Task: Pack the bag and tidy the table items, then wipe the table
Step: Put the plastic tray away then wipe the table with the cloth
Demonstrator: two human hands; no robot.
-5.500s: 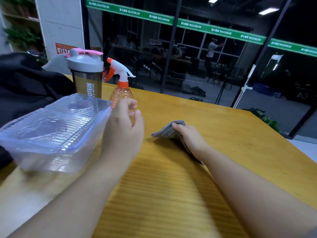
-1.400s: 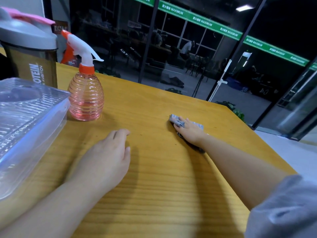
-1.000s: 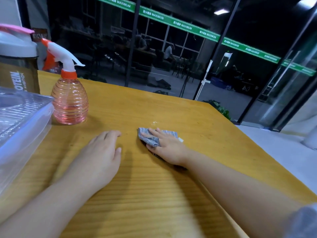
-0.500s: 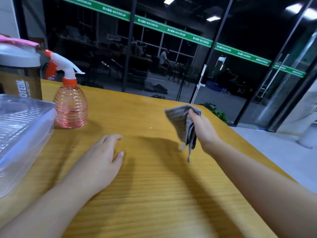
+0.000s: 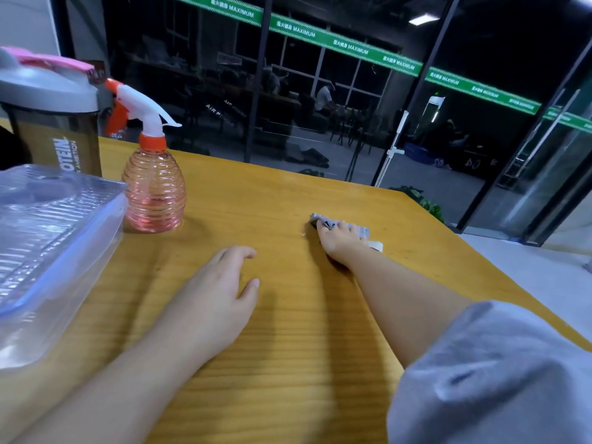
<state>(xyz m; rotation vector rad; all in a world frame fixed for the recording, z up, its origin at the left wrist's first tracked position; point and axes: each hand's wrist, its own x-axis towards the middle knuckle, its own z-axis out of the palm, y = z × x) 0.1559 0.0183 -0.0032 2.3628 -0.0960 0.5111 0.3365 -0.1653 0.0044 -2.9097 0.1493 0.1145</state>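
My right hand lies flat on a grey striped cloth and presses it against the wooden table, far out towards the right part of the top. The cloth's edges show beyond my fingertips. My left hand rests palm down on the table's middle, fingers relaxed, holding nothing. A pink ribbed spray bottle with a white and orange trigger stands upright at the back left.
A clear plastic lidded box sits at the left edge. Behind it stands a dark shaker bottle with a grey and pink lid. Glass walls lie beyond the table's far edge; its right edge drops to the floor.
Half a second ago my right hand held the cloth lifted off the table. Now the cloth is back down under my flat hand, farther out. My left hand has stayed put.
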